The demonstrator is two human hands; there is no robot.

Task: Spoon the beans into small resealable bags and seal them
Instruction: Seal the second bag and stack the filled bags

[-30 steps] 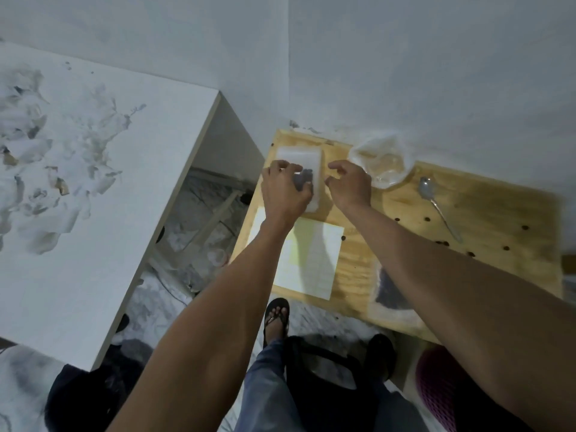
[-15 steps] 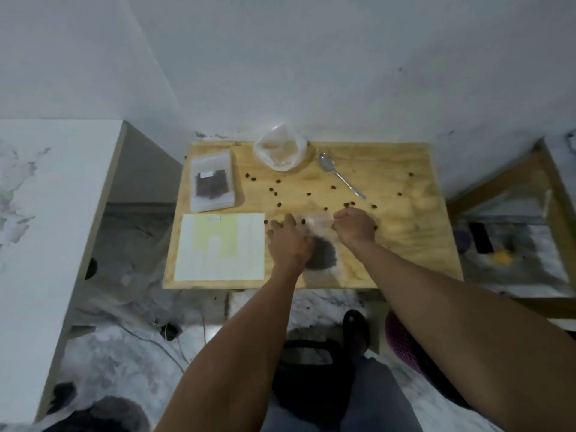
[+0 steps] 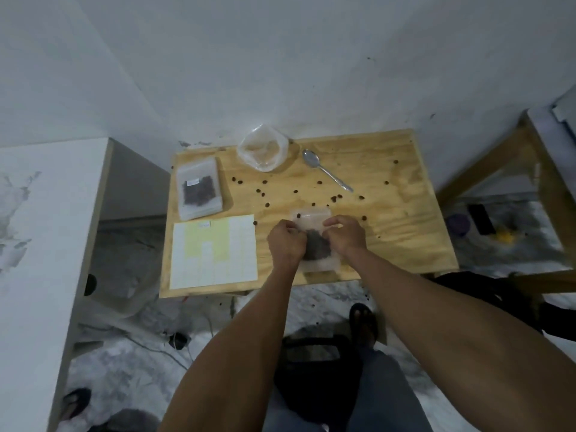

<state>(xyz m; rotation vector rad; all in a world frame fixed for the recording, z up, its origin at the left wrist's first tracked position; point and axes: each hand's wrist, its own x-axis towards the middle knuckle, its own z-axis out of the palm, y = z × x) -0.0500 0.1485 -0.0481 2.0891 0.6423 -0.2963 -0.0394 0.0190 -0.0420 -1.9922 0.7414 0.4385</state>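
A small clear resealable bag (image 3: 314,266) with dark beans in it lies near the front edge of the wooden table (image 3: 405,232). My left hand (image 3: 285,243) grips its left side and my right hand (image 3: 344,233) pinches its right side, fingers curled over it. A filled bag (image 3: 199,190) rests on a stack of bags at the back left. A metal spoon (image 3: 327,174) lies at the back, beside a crumpled clear plastic bag (image 3: 263,148). Several loose beans (image 3: 265,194) are scattered over the tabletop.
A white and yellow sheet (image 3: 215,252) lies at the table's front left. A white cabinet (image 3: 40,244) stands to the left, a wooden frame (image 3: 536,169) to the right. My legs and a dark bag (image 3: 314,369) are below the table's front edge.
Both hands left the filled bag at the back left and came to the bag near the front edge. They now hold its two sides. The camera view swung right.
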